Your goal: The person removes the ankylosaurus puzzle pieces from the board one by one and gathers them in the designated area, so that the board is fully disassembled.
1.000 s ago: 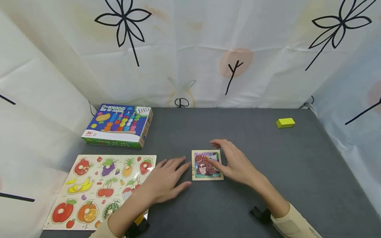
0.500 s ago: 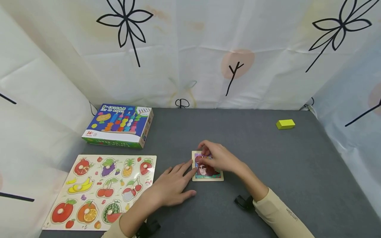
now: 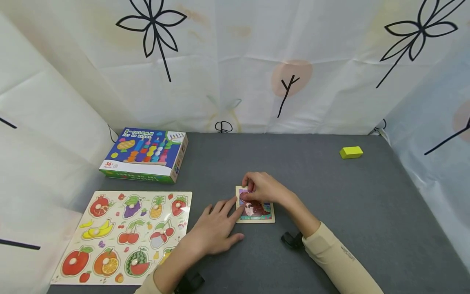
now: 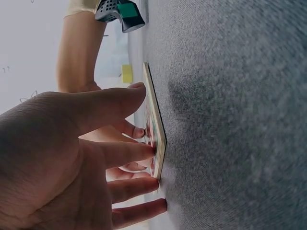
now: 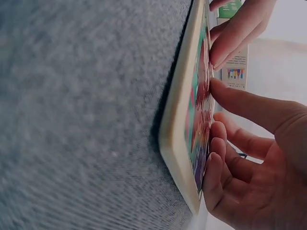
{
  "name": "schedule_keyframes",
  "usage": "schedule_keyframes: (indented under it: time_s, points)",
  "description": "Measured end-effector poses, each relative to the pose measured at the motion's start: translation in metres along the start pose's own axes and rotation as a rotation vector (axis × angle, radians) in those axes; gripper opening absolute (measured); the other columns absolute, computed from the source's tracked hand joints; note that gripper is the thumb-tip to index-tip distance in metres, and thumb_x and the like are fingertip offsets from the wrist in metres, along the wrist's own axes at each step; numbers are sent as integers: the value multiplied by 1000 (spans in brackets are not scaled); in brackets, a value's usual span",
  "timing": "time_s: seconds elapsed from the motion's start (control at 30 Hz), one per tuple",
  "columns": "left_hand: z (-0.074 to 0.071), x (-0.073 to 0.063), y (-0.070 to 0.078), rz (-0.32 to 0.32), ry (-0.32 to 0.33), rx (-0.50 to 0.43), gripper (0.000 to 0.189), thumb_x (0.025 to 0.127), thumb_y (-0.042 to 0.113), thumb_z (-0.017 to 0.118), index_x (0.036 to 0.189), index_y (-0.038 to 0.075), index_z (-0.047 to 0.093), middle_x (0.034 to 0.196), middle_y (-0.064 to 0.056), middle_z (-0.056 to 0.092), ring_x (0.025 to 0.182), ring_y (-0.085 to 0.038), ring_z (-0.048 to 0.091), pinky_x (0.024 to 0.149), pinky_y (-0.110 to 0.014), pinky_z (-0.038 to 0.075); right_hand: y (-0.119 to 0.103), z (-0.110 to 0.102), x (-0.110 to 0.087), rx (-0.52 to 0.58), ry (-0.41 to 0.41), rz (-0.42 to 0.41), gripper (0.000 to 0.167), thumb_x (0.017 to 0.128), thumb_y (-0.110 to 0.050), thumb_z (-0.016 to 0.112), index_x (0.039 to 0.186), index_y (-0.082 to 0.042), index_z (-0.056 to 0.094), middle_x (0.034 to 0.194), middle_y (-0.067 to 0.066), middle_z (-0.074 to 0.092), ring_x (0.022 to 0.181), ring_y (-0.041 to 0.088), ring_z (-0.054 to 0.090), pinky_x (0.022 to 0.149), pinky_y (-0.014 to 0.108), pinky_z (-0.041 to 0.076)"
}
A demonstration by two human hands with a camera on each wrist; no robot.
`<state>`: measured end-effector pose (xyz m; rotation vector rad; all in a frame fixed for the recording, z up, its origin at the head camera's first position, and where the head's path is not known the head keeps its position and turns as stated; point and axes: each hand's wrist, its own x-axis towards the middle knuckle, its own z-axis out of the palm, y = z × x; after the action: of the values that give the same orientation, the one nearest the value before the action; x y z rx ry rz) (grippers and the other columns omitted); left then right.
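Note:
A small square jigsaw puzzle [image 3: 257, 211] in a pale wooden frame lies on the grey table, showing a reddish-brown figure. My left hand [image 3: 216, 232] is spread palm down at its left; the index and middle fingertips touch its left edge in the left wrist view. Over its upper left part, my right hand [image 3: 267, 188] has its fingers bent. The right wrist view shows the right thumb [image 5: 240, 101] on the picture and curled fingertips beside the far rim. I cannot tell whether a puzzle piece is pinched between them.
A fruit knob-puzzle board [image 3: 121, 245] lies left of my left forearm. Behind it stands a blue and green toy box [image 3: 143, 157]. A yellow block [image 3: 351, 152] sits at the back right. Patterned white cloth [image 3: 253, 49] hangs behind the table.
My right hand has moved left from the puzzle's right side onto its upper left part, fingers bending. My left hand has slid right, bringing its fingertips to the puzzle's left edge.

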<state>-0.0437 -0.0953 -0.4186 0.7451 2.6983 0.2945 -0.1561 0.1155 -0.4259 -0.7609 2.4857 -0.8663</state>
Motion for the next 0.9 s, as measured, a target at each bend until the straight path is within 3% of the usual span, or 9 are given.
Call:
schedule_keyframes:
  time_s: [0.27, 0.53, 0.73, 0.9]
  points:
    - [2, 1, 2, 0, 19, 4, 73, 104, 54, 68, 166, 22, 47, 176, -12, 36, 156, -34, 43, 121, -69, 43, -4, 1, 1, -36, 16, 49, 23, 95, -22, 84, 107, -6, 72, 91, 5, 72, 73, 10, 62, 68, 26, 52]
    - [3, 0, 3, -6, 38, 13, 72, 103, 53, 69, 164, 21, 49, 175, -12, 38, 154, -34, 45, 119, -68, 46, -3, 3, 0, -89, 21, 14, 23, 97, -24, 83, 106, -6, 72, 92, 4, 72, 73, 9, 61, 68, 26, 52]
    - [5, -1, 6, -16, 65, 21, 70, 104, 52, 69, 163, 21, 51, 173, -13, 41, 153, -34, 47, 117, -66, 49, 2, 3, 2, -59, 12, 5, 18, 96, -24, 83, 100, -9, 74, 94, 3, 71, 77, 9, 61, 73, 27, 53]
    - [5, -1, 7, -23, 61, 9, 71, 103, 52, 69, 164, 20, 50, 174, -14, 40, 154, -35, 46, 118, -68, 47, 4, 3, 3, -52, 26, 5, 22, 95, -25, 84, 104, -8, 74, 95, 3, 73, 78, 8, 62, 76, 28, 55]
